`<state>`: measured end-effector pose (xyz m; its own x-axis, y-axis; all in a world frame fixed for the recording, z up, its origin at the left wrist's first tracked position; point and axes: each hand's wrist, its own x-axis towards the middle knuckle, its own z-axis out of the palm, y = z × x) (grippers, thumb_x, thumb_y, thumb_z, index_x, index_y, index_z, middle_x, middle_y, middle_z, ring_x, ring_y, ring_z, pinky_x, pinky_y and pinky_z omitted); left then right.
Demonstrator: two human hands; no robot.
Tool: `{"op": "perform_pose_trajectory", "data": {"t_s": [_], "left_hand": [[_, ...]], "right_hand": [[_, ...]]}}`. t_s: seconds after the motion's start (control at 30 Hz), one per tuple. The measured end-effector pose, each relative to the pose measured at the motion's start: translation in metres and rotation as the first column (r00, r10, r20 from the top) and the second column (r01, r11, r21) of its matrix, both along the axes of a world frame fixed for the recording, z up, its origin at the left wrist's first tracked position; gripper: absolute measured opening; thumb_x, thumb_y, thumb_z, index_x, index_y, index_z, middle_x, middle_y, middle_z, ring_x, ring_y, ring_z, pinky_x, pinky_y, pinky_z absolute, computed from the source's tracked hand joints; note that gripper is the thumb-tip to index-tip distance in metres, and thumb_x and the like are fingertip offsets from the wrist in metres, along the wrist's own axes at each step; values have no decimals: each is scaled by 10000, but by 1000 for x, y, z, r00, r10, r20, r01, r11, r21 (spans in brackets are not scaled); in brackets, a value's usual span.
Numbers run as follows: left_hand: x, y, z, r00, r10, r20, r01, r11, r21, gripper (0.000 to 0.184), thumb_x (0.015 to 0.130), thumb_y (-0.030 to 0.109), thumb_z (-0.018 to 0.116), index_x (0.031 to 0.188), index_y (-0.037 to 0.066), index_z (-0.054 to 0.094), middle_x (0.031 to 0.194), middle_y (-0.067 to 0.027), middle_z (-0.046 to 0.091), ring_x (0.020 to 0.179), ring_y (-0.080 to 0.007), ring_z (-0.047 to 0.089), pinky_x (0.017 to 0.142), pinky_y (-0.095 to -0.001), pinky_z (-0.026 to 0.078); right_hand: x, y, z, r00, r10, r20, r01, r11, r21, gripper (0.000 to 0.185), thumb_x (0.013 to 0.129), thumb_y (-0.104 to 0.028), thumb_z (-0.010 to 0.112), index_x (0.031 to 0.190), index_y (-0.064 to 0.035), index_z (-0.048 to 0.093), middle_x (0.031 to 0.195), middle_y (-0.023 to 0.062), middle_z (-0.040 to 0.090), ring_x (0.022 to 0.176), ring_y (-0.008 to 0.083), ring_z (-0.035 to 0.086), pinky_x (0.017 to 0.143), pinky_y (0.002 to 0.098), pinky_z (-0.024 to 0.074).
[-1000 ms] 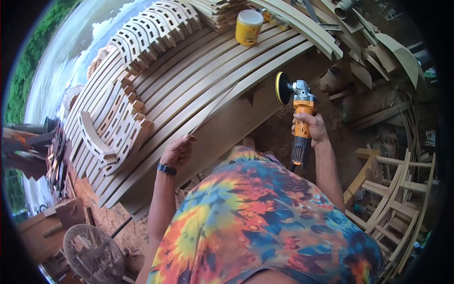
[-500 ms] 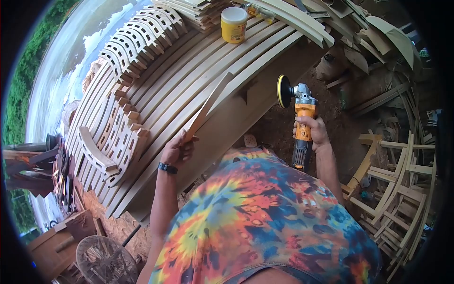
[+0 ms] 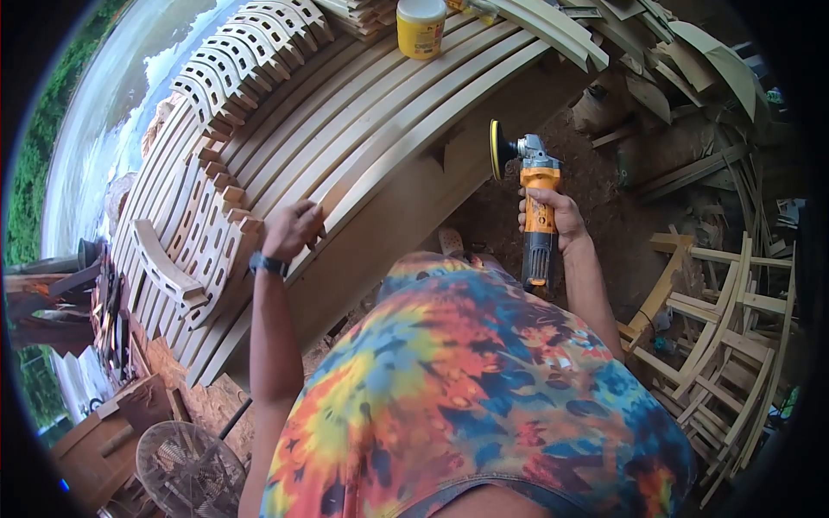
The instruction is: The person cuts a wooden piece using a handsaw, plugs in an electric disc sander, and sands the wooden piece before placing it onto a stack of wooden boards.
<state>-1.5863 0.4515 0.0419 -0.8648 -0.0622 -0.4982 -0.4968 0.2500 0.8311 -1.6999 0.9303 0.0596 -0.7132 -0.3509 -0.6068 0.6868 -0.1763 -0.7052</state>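
Note:
My right hand [image 3: 560,217] is wrapped round the orange body of an angle grinder [image 3: 540,203], held upright over the floor. Its round backing pad [image 3: 498,150], black with a yellow edge, faces left. Above the slatted wooden bench top, my left hand [image 3: 294,231] is closed, with a dark watch on the wrist. A thin wooden slat [image 3: 338,200] shows beyond its fingers, seen foreshortened and blending with the boards behind. Close to the left hand lie slotted curved wooden pieces [image 3: 207,233], standing side by side on the bench [image 3: 380,129].
A yellow tub with a white lid [image 3: 420,34] stands at the bench's far side. More slotted curved pieces [image 3: 250,56] are lined up at upper left. Wooden frames [image 3: 717,328] lean at right, below scrap boards [image 3: 691,69]. A round fan [image 3: 190,470] stands at lower left.
My left hand has moved left and up with the slat, which has turned and now appears much shorter. The grinder has shifted slightly left and up in view.

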Motion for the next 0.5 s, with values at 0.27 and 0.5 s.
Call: {"op": "perform_pose_trajectory", "data": {"t_s": [0.27,0.5], "left_hand": [[-96,-34,-20,920,-356,-161,206,792,-575,315,975,302,596,891,13,686,782,-111,696,716,-222,665,677,-362,515],[-156,-20,-32,865,-438,-243,74,592,-803,544,889,559,656,832,18,643,794,-232,666,804,-418,650,696,-466,495]], "right_hand": [[9,-3,-20,992,12,124,21,964,-265,462,838,-291,749,1124,20,560,840,98,649,685,209,693,642,376,617],[9,-21,-54,980,73,186,16,899,-437,508,853,-334,710,1169,27,543,898,120,651,741,225,692,675,385,623]]}}
